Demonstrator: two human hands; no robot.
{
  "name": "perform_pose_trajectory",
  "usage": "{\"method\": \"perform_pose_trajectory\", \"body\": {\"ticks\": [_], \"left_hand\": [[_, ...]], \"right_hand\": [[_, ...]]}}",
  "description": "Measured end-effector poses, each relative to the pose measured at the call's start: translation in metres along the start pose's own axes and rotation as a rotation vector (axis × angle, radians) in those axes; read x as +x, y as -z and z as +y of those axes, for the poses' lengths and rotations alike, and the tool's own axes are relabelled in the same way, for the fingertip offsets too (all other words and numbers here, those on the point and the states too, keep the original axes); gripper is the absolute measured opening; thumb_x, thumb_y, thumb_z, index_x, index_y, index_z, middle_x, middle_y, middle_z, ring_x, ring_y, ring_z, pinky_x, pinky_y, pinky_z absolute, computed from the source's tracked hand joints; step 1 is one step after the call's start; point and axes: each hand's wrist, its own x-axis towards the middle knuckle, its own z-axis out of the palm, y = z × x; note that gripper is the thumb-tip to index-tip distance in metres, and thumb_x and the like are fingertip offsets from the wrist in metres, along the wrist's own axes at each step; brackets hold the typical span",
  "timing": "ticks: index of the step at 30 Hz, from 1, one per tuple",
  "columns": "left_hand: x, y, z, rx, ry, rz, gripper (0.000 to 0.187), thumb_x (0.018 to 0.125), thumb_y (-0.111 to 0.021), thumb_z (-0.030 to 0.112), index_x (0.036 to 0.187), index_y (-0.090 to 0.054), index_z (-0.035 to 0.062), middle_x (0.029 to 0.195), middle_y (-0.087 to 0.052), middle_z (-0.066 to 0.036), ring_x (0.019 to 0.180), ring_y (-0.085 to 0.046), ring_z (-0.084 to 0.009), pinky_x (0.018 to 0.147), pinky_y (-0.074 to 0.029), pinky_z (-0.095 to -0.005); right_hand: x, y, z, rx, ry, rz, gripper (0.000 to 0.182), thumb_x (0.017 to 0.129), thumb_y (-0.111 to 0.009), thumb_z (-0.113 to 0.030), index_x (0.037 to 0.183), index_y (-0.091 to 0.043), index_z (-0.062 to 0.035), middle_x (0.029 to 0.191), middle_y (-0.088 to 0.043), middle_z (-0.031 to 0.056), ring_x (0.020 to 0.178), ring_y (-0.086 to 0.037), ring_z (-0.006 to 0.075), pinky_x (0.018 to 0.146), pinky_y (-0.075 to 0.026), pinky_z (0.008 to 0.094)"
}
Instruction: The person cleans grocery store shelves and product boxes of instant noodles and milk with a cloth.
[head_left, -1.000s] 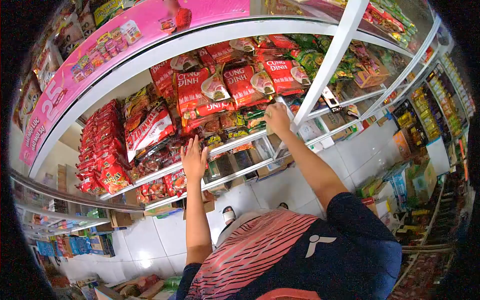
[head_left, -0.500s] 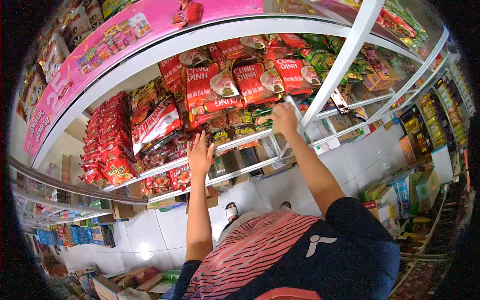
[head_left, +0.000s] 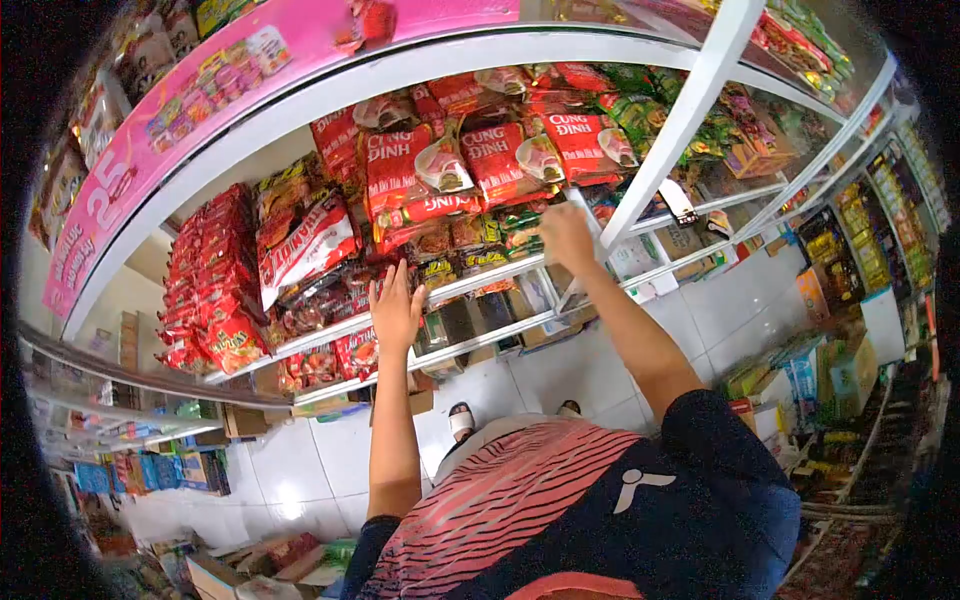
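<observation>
My left hand (head_left: 397,312) lies at the shelf's front rail (head_left: 450,292), fingers spread, beside small red packets (head_left: 350,298). My right hand (head_left: 566,238) is farther right, over the shelf edge, at a small green packet (head_left: 520,232); its fingers are curled and blurred, and whether they grip the packet is hidden. Between and beyond the hands are large red "Cung Dinh" packets (head_left: 415,172). A red and white packet (head_left: 310,245) leans left of them, and a stack of red packets (head_left: 215,270) fills the shelf's left end.
A white diagonal post (head_left: 685,120) rises just right of my right hand. A pink banner (head_left: 220,90) runs along the upper frame. Below the shelf is a tiled floor (head_left: 480,385), with boxes (head_left: 800,390) at the right and an open carton (head_left: 215,575) at the lower left.
The view has shifted slightly. My right hand has moved a little on the small packets and is blurred; my left hand keeps nearly the same place, fingers still spread.
</observation>
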Motion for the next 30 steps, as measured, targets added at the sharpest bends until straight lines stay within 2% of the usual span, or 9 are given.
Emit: {"method": "perform_pose_trajectory", "body": {"ticks": [2,7,11,13,16,18,22,24,30], "left_hand": [[0.001,0.0,0.001,0.033,0.018,-0.024,0.055,0.087,-0.038,0.04,0.128,-0.035,0.0037,0.123,-0.046,-0.015,0.121,-0.036,-0.0248,0.102,-0.018,-0.0442],[0.005,0.004,0.008,-0.071,0.071,-0.012,0.054,0.086,-0.042,0.037,0.128,-0.035,0.0033,0.125,-0.045,-0.015,0.119,-0.038,-0.0266,0.102,-0.018,-0.0442],[0.027,0.01,0.058,-0.321,-0.093,0.02,0.053,0.08,-0.053,0.029,0.123,-0.038,0.0009,0.119,-0.048,-0.017,0.115,-0.041,-0.0316,0.101,-0.023,-0.0439],[0.029,-0.015,0.069,-0.305,-0.195,0.112,0.046,0.075,-0.058,0.021,0.115,-0.044,0.0021,0.118,-0.044,-0.018,0.109,-0.042,-0.0352,0.092,-0.033,-0.0412],[0.028,-0.015,0.049,-0.214,-0.067,0.069,0.029,0.073,-0.057,0.019,0.097,-0.05,0.0023,0.1,-0.051,-0.016,0.096,-0.048,-0.0332,0.085,-0.038,-0.0409],[0.017,0.006,0.022,-0.173,0.024,0.14,0.022,0.071,-0.058,0.017,0.086,-0.051,0.0019,0.084,-0.053,-0.016,0.082,-0.051,-0.0333,0.073,-0.041,-0.0423],[-0.023,0.044,-0.043,-0.065,0.266,0.249,0.022,0.069,-0.057,0.015,0.081,-0.047,0.0,0.081,-0.049,-0.018,0.079,-0.049,-0.0356,0.068,-0.04,-0.0433],[-0.032,0.05,-0.049,-0.032,0.414,0.24,0.023,0.069,-0.058,0.015,0.082,-0.046,-0.0002,0.085,-0.05,-0.018,0.081,-0.048,-0.0356,0.069,-0.04,-0.0428],[0.011,0.007,0.033,-0.21,0.316,0.209,0.032,0.067,-0.066,0.029,0.085,-0.057,0.003,0.085,-0.056,-0.015,0.081,-0.053,-0.0325,0.071,-0.043,-0.042]], "right_hand": [[0.001,-0.008,0.003,-0.095,-0.342,0.153,0.022,0.072,-0.059,-0.024,0.083,-0.057,-0.0045,0.101,-0.049,0.0162,0.097,-0.043,0.0327,0.087,-0.036,0.0426],[0.016,-0.049,-0.109,0.084,-0.198,0.077,0.029,0.078,-0.057,-0.031,0.091,-0.058,-0.0045,0.106,-0.048,0.0165,0.107,-0.04,0.0327,0.093,-0.031,0.0411],[0.024,-0.067,-0.121,1.426,-0.274,0.017,0.032,0.084,-0.052,-0.023,0.106,-0.055,0.0,0.108,-0.054,0.0127,0.104,-0.048,0.0223,0.09,-0.036,0.0306],[0.011,-0.02,-0.112,1.412,-0.416,0.007,0.028,0.083,-0.053,-0.015,0.104,-0.055,0.0026,0.107,-0.054,0.0101,0.102,-0.049,0.0175,0.089,-0.037,0.028],[-0.029,0.01,-0.028,0.74,-0.035,-0.067,0.029,0.078,-0.054,-0.01,0.105,-0.056,0.0001,0.106,-0.054,0.0084,0.098,-0.052,0.018,0.084,-0.043,0.0274],[-0.058,0.049,0.011,1.336,-0.626,-0.038,0.019,0.082,-0.052,-0.013,0.092,-0.06,0.001,0.097,-0.059,0.0121,0.089,-0.058,0.0192,0.074,-0.05,0.0313],[-0.085,0.093,0.108,0.544,-0.522,-0.216,0.022,0.082,-0.049,-0.016,0.072,-0.059,0.0005,0.067,-0.06,0.0065,0.063,-0.058,0.0134,0.062,-0.046,0.0232],[-0.078,0.119,0.101,0.673,-0.592,-0.221,0.019,0.08,-0.051,-0.014,0.067,-0.057,-0.0016,0.058,-0.055,0.0031,0.055,-0.051,0.0082,0.058,-0.043,0.023],[-0.042,0.096,0.217,-0.52,-0.395,0.175,0.038,0.079,-0.051,-0.028,0.111,-0.054,-0.0084,0.113,-0.053,0.0156,0.105,-0.048,0.0312,0.088,-0.036,0.0418]]}}
